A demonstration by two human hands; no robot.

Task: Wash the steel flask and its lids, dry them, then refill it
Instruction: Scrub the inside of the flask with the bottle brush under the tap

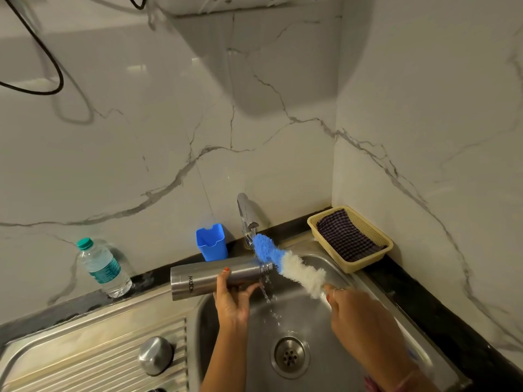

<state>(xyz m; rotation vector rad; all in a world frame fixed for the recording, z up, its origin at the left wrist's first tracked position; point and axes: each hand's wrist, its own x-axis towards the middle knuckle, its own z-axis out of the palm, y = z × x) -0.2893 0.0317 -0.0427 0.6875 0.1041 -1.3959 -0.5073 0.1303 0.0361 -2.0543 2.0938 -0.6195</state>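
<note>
Head view: washing step. Left hand [232,302] gripped flask [215,277] sideways over sink [311,315]; right hand [359,321] clasped bottle brush [288,264] outside mouth. Next, likely: feed bristles into neck.

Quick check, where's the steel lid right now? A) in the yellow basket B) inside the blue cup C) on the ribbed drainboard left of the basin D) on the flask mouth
C: the domed steel lid sits on the ribbed drainboard, while the flask in the left hand has an open mouth draining water; the yellow basket shows only a checked cloth.
</note>
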